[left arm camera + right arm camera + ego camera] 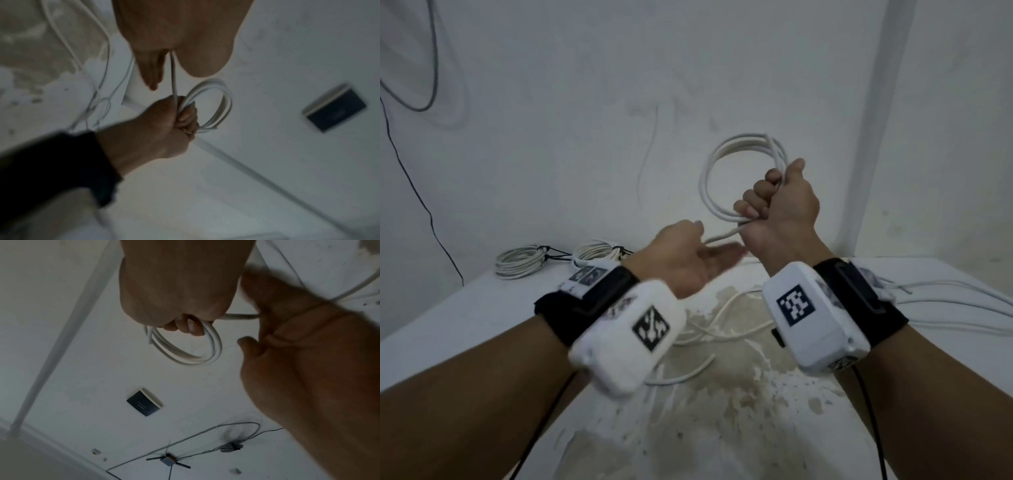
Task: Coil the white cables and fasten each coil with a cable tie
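Head view: right hand [779,205] fist clamped on coil [726,178], held above table [465,308] far edge. Left hand [688,257], fingers loosely out, free cable [722,236] running thru them; grip unclear. Cable looks light, springy, slick: hold at crossing. Two tied coils [524,262] at far-left corner. No legible text; wrist markers only.

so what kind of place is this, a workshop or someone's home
Hard to say; it looks like a bare utility or work room rather than a lived-in home. A stained white table stands in a corner of plain white walls, cables are tied to a wall, and finished cable coils lie on the table.
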